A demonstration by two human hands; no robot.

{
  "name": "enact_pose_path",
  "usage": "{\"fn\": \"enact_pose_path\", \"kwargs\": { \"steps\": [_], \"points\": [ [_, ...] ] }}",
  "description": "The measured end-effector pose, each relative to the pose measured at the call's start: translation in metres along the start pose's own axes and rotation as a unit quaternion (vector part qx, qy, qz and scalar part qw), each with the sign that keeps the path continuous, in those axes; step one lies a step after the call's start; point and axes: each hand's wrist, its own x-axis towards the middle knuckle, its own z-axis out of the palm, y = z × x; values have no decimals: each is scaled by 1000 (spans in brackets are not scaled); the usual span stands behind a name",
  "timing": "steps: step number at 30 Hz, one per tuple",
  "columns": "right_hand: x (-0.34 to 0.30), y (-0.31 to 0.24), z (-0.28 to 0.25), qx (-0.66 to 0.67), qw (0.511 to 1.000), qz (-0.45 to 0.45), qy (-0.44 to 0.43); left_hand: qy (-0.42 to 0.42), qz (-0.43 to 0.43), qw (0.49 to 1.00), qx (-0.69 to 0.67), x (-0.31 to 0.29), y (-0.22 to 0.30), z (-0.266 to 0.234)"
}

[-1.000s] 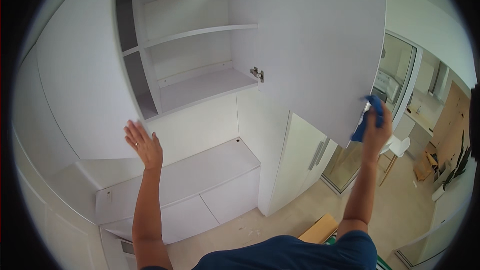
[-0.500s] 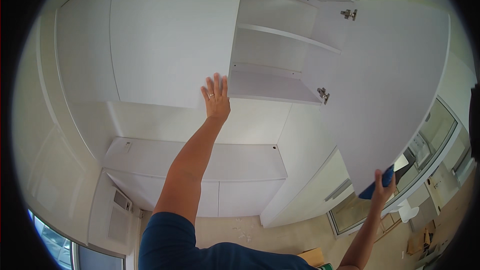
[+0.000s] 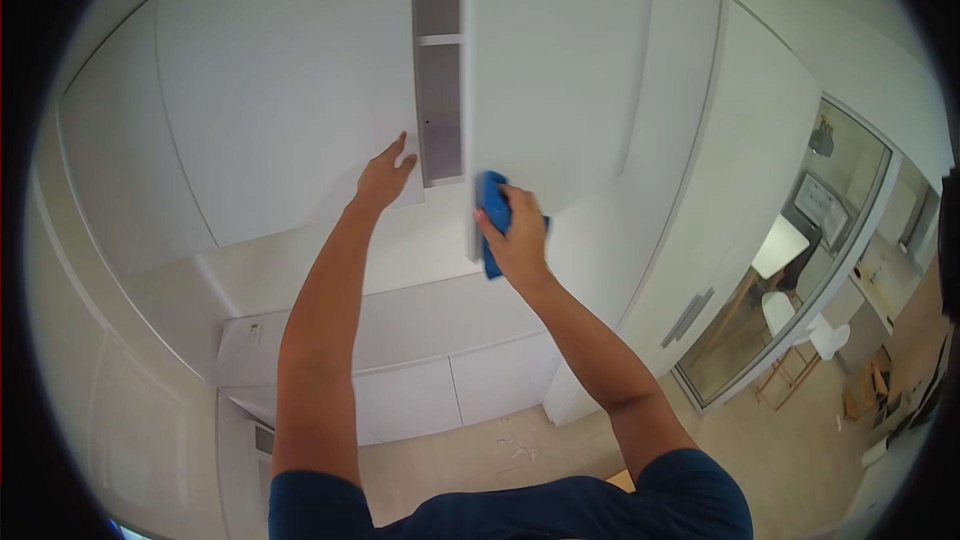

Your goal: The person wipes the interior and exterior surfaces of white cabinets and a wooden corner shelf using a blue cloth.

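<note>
My right hand (image 3: pixel 518 238) grips a blue cloth (image 3: pixel 494 208) at the lower free edge of the right-hand white cabinet door (image 3: pixel 560 70). That door stands partly open, and I cannot tell whether the hand also holds its edge. My left hand (image 3: pixel 383 178) is at the lower right corner of the shut white door (image 3: pixel 290 90) beside it, fingers apart, with nothing in it. Between the two doors a narrow gap shows the cabinet's inside (image 3: pixel 440 105) and one shelf (image 3: pixel 440 40).
Below runs a low white cabinet (image 3: pixel 410 330). On the right are a tall white door with a grey handle (image 3: pixel 687 317), a framed glass panel (image 3: pixel 715 350), white stools (image 3: pixel 828 338) and cardboard (image 3: pixel 868 385) on the floor.
The right-hand door has swung from wide open to partly open. My right hand moved left with it, carrying the cloth. My left hand shifted slightly left.
</note>
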Motion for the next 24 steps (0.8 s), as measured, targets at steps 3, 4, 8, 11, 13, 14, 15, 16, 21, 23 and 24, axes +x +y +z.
{"fn": "enact_pose_path", "kwargs": {
  "steps": [3, 4, 8, 11, 13, 14, 15, 16, 21, 23, 24],
  "points": [
    [1, -10, 22, 163, 967, 174, -84, 10, 39, 925, -379, -49, -17, 26],
    [-3, -3, 24, 388, 865, 306, -82, -45, 18, 897, -440, -80, 0, 34],
    [-43, -17, 44, 709, 500, 475, -150, -108, -50, 720, -683, -184, 3, 64],
    [-98, -12, 55, 711, 484, 471, -193, -48, -85, 634, -767, -224, -11, 92],
    [-149, 24, 52, 643, 549, 498, -193, -46, -103, 619, -777, -234, -11, 106],
    [-174, 31, 48, 574, 599, 521, -201, -31, -125, 609, -783, -239, -11, 112],
    [-190, 16, 42, 575, 596, 525, -197, -35, -129, 610, -781, -247, -16, 110],
    [-202, -6, 31, 500, 649, 534, -209, -57, -158, 648, -743, -256, -22, 105],
    [-220, -50, -17, 560, 620, 495, -238, -236, -30, 853, -463, -252, 32, 102],
    [-215, -42, -35, 567, 602, 536, -168, -208, 34, 909, -360, -223, 63, 95],
    [-211, -30, -44, 615, 565, 525, -163, -164, 87, 950, -250, -206, 78, 89]
  ]
}}
